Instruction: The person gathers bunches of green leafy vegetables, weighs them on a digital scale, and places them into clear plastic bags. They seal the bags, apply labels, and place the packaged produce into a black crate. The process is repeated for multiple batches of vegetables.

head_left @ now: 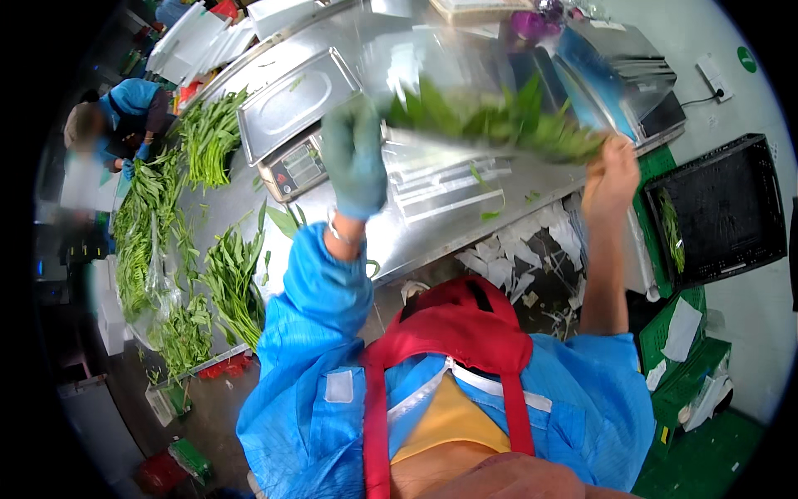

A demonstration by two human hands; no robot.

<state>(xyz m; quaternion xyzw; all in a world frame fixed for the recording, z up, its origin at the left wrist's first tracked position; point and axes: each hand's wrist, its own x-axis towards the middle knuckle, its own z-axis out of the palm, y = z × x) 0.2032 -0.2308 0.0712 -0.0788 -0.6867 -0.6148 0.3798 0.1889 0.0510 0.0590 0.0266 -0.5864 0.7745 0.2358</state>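
Observation:
A clear plastic bag of leafy greens [499, 121] hangs over the steel table, blurred by motion. My bare right hand [612, 173] grips the bag at its right end. At the left end of the bag is my left hand [354, 158], in a blue-green glove; its fingers are smeared, and whether they touch the bag is unclear. Just left of that glove stands a weighing scale [297, 169] with a steel tray [295, 96] on top.
Heaps of long-stemmed greens [208, 137] cover the left of the steel table [324, 216]. A co-worker in blue [129, 104] bends over the far left end. At right leans a black crate [719, 212] near green crates [702, 366]. Paper scraps [507, 258] lie below the table edge.

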